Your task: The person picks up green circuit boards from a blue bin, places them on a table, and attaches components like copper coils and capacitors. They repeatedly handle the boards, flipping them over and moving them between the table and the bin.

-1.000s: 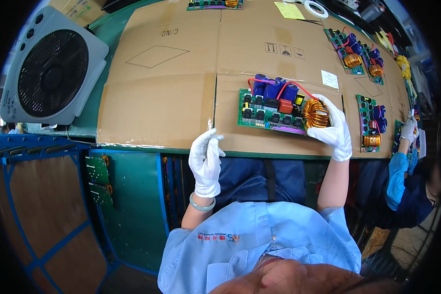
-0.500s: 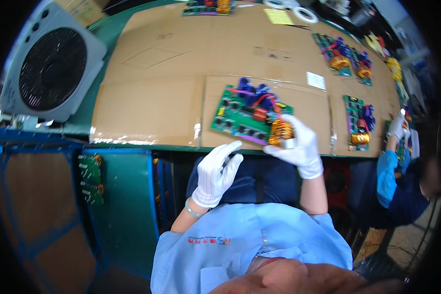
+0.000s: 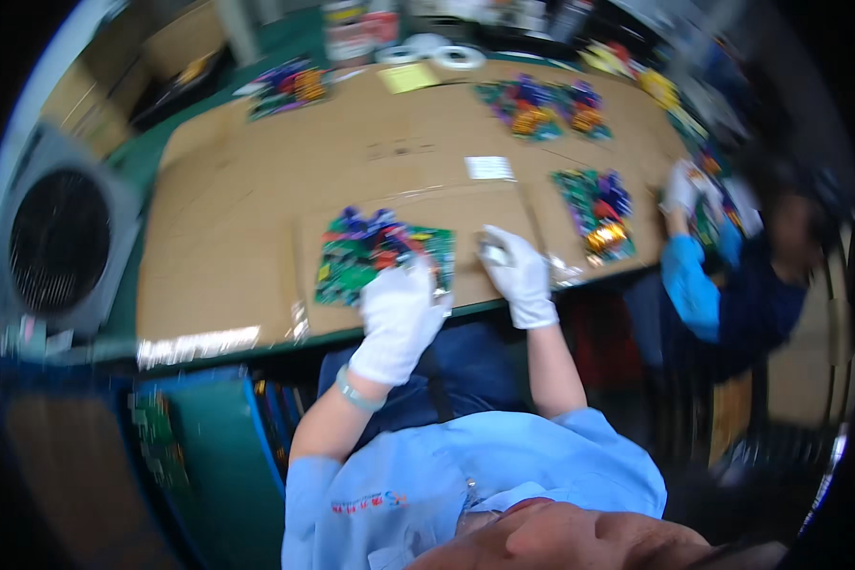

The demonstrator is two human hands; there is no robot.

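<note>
A green circuit board point(image 3: 344, 271) with blue and red parts lies on the cardboard in front of me. Over its near right part rests my left hand point(image 3: 399, 309), white-gloved and closed around the area of the copper coil, which it mostly hides. Just right of the board is my right hand point(image 3: 518, 275), also gloved and apart from the board. Its thumb and fingers are pinched around something small and pale that blur keeps me from naming.
More circuit boards lie at the right point(image 3: 594, 214), far right point(image 3: 532, 106) and far left point(image 3: 290, 85). White tape rolls point(image 3: 459, 58), a yellow note point(image 3: 408, 78) and a white label point(image 3: 489, 168) are farther back. A fan point(image 3: 62, 237) stands left; a co-worker point(image 3: 731, 285) works at right.
My right hand has let go of the board and moved off to its right. My left hand has come up from the table edge onto the board. The whole view has shifted.
</note>
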